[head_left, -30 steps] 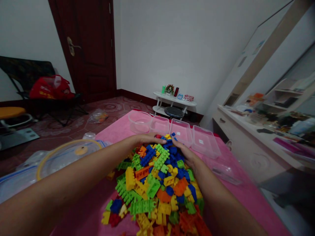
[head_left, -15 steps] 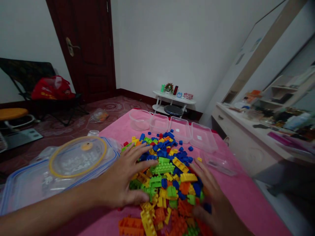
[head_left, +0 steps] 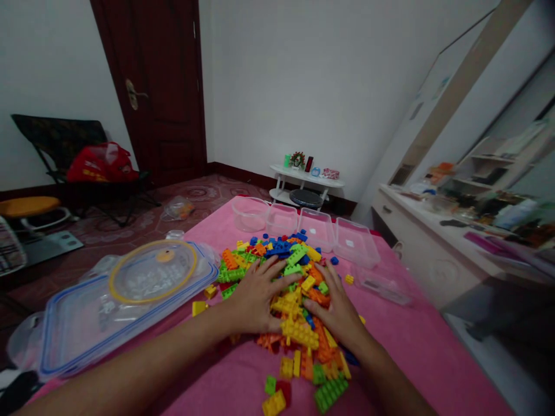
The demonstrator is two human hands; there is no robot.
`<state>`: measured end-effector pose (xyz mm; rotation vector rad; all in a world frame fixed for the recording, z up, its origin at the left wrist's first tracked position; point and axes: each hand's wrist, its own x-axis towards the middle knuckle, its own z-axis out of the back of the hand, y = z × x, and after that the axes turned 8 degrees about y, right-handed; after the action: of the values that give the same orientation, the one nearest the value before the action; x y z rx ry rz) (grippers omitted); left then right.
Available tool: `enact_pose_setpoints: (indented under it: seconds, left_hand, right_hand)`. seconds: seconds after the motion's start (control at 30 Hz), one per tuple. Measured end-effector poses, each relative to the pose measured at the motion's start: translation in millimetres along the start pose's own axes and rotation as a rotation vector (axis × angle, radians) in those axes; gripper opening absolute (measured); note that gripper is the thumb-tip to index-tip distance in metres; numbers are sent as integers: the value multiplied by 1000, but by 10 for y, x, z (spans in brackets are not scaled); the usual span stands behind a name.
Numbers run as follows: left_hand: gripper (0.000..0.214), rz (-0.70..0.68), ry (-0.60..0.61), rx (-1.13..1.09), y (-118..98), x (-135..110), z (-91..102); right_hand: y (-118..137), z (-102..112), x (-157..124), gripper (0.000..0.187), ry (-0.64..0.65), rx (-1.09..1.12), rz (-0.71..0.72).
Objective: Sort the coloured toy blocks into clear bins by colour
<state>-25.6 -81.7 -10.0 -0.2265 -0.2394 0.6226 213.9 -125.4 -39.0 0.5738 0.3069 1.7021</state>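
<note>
A heap of toy building blocks in yellow, orange, green, blue and red lies on the pink cloth. My left hand rests on the heap's left side with its fingers spread. On the right side lies my right hand, fingers also apart and touching the blocks. Yellow and orange blocks fill the gap between the two hands. Nearer to me are several stray pieces, among them a green block and a yellow block. Blocks beneath both palms are hidden.
Clear plastic containers, including a round one and a rectangular one, line the far table edge. Clear lids are stacked at the left, a yellow-rimmed lid on top. At the right lies another clear lid. A dresser stands beyond.
Both hands have moved forward and closer together, pushing blocks away from me into a tighter, higher heap. A few pieces stay behind near the front. The view has shifted slightly.
</note>
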Motion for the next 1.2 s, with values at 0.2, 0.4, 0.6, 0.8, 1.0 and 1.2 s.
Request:
enact_pose_setpoints:
  seconds: [0.2,0.4,0.6,0.8,1.0,1.2]
  left_hand:
    - [94,151,-43,-44,138,353,-44]
    - [95,297,4,-8,105,492,-128]
    - [99,316,-20,26,96,576,-218]
    - [98,304,63,-32,255,667,-197]
    - [88,73,260,-135,543,695,65]
    - [56,-114,92,-130,564,165,480]
  right_hand:
    - [-125,-102,306,67,-125,-36,-43]
    - [-263,-145,263,65,-188,-6,-109]
    - [-342,-94,196,61,-172,49,-95]
    - [-40,9,58,65,-296,-134,-90]
    - [894,163,-290,46,142,-135,418]
    - [1143,-40,-502,48,430,-182,648]
